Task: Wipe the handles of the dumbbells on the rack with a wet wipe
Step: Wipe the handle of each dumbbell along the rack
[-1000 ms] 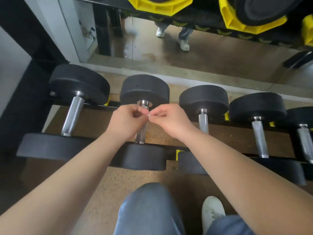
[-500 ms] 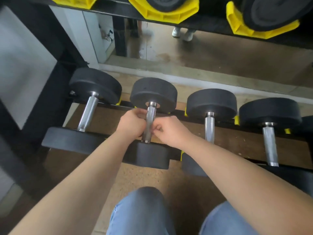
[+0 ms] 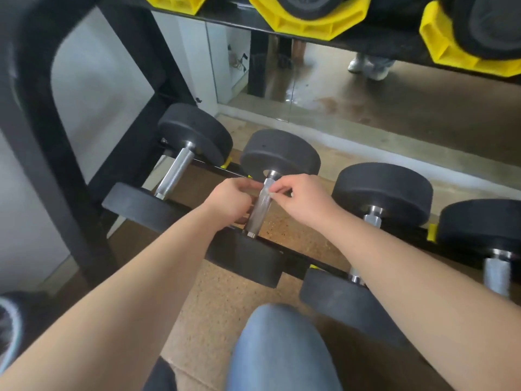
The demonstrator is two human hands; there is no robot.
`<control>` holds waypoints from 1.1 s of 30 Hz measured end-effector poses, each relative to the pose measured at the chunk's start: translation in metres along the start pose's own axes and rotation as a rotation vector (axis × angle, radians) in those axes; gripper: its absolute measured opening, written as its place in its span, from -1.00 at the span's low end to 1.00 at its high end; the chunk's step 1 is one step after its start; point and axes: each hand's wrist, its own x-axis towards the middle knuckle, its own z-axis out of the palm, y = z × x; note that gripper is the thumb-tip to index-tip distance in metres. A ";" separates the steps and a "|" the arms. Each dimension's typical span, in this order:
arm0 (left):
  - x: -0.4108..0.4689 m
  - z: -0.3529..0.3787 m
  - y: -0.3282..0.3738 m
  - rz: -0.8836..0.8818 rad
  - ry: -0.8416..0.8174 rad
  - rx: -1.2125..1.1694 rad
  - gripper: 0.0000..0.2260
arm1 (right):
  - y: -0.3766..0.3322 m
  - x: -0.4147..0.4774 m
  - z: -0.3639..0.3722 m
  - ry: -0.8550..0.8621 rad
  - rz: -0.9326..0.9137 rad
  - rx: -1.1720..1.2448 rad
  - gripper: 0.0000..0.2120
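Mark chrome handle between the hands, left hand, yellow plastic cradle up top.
chrome dumbbell handle [image 3: 259,210]: head view, bare mid-shaft
left hand [image 3: 229,201]: head view, back of hand
yellow plastic cradle [image 3: 310,24]: head view, ribbed face

Black rack [image 3: 293,256] carries four black dumbbells [image 3: 282,159].

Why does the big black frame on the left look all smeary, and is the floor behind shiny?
Head view: the black metal rack upright at the left is smeared by motion blur and bowed by the wide lens. The glossy brown floor behind the rack shows pale glare, and the silver steel dumbbell handle in the middle looks fairly sharp.
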 end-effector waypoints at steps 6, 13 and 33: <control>0.004 0.001 -0.001 0.005 0.019 0.054 -0.56 | 0.001 -0.002 0.011 0.119 -0.140 -0.094 -0.88; 0.011 -0.001 -0.001 0.015 0.047 0.057 -0.50 | -0.003 -0.006 0.021 -0.010 -0.275 -0.170 -0.85; -0.017 -0.023 -0.016 0.117 0.010 0.179 -0.56 | -0.018 -0.025 0.019 -0.082 -0.282 -0.200 -0.88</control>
